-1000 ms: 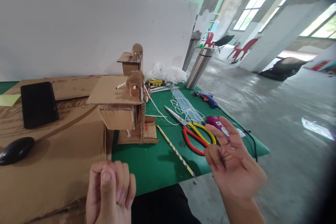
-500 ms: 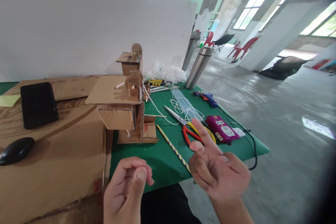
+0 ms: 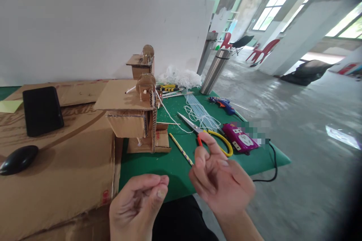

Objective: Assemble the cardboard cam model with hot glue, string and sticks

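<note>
- hovering low centre of the frame, left hand (image 3: 138, 205) has fingers curled loosely w/ thumb tip pressed to forefinger; can't tell if anything tiny is pinched there.
- right hand (image 3: 219, 182) just right of it, palm up, fingers half open & bent, holding nothing visible; forefinger raised toward the scissors (image 3: 207, 135).
- hands are near each other but apart, both above the near edge of the green mat (image 3: 175, 165).
- scissors lie on the mat behind the right hand, yellow & red handles partly hidden by its fingers, blades pointing up-left.
- striped stick (image 3: 181, 148) lies diagonal on the mat just left of the right hand's fingertips.
- cardboard model (image 3: 135, 116) stands centre frame at the mat's left edge, a white string running from it toward the scissors.
- purple power strip (image 3: 239, 139) right of the scissors, black cable trailing off the mat.
- blue glue gun (image 3: 223, 104) & steel flask (image 3: 215, 71) farther back, upper centre-right.
- flat cardboard sheet (image 3: 56, 169) fills lower left, w/ a black pad (image 3: 42, 110) & black mouse (image 3: 18, 159) on it.
</note>
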Demonstrator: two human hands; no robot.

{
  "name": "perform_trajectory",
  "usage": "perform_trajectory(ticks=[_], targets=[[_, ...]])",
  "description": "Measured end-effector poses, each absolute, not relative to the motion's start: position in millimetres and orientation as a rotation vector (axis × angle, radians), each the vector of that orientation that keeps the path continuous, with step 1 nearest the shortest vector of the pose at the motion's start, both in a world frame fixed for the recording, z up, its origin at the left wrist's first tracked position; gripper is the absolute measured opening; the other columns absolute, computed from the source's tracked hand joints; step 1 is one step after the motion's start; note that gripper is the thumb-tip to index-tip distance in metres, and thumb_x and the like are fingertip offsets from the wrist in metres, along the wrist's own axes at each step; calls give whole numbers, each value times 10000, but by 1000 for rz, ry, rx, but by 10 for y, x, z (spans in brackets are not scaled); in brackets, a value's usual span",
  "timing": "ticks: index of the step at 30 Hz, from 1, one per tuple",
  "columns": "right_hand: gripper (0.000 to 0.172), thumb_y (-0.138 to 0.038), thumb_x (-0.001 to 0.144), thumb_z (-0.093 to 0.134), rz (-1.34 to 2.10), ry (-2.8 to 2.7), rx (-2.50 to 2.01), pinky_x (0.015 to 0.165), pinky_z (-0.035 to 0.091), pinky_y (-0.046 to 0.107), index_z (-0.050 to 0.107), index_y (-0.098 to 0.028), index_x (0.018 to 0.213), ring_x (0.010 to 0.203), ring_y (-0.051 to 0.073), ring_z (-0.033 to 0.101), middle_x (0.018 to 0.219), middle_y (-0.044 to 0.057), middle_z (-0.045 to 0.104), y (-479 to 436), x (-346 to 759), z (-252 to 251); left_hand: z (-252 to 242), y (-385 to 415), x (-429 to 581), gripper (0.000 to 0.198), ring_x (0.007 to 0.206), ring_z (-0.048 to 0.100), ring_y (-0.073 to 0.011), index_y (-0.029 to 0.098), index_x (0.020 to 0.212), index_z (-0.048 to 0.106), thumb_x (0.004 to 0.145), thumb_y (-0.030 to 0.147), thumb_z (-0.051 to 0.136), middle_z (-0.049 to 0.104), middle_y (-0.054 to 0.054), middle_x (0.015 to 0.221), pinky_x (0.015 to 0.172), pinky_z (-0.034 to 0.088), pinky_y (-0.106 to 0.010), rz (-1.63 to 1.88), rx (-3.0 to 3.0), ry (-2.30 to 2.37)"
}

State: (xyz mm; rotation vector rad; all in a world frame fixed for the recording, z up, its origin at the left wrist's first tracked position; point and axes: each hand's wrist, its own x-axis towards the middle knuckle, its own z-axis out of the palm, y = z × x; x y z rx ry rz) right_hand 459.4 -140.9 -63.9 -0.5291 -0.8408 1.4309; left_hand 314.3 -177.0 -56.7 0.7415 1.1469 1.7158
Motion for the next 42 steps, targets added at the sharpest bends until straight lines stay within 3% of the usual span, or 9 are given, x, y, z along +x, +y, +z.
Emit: perform_trajectory(ticks=[3,6,10,15,23,30,38,42], targets=[[226,-311,902,451,1026,-810,-705,403,379,236,662,-265,969,399,90,386,661,-21,548,-1399,4564,-666,-636,-1731,3060,194,638,756,-136,279,698,761,608,354,915,768,31,665,617,613,-144,1735,762,1083],[185,-302,937,507,865,-977,-837,489,411,246,685,-252,931,542,120,505,741,7,588,-1405,4578,-731,-701,-1706,2986,145,633,765,-152,307,774,781,674,337,882,792,24,718,587,619,-155,1718,788,1012],[175,-316,972,542,1011,-1343,-937,528,402,237,697,-239,997,648,124,514,865,31,613,-1467,4589,-734,-733,-1720,2973,114,703,776,-174,332,865,788,759,358,820,808,13,827,596,634,-193,1678,824,990],[211,-339,957,568,1158,-1557,-944,671,464,267,661,-239,1118,774,143,559,970,41,629,-1552,4506,-601,-648,-1762,3097,184,721,768,-164,298,833,787,703,409,853,802,15,818,618,639,-198,1696,716,1067],[232,-346,951,585,1119,-1499,-996,559,408,245,700,-185,831,643,127,541,741,26,625,-1511,4460,-577,-588,-1793,3158,293,723,745,-152,270,868,771,680,481,849,794,13,814,624,633,-198,1696,709,1236],[124,-241,955,593,1051,-1485,-873,584,434,229,717,-240,949,694,121,569,812,18,638,-1553,4519,-634,-616,-1760,3134,319,717,739,-143,274,894,771,676,495,846,792,3,815,606,613,-164,1672,744,1263],[209,-201,930,619,934,-1526,-895,698,518,246,678,-297,1107,810,134,606,983,23,620,-1547,4465,-633,-564,-1823,3177,303,638,673,-92,317,934,785,710,519,814,772,12,790,651,584,-146,1583,790,1223],[235,-244,914,651,987,-1582,-908,782,526,277,664,-288,1144,896,155,617,1032,33,623,-1529,4441,-608,-589,-1841,3182,253,797,728,-144,313,942,787,784,508,758,787,-5,892,734,595,-186,1568,852,1168]])
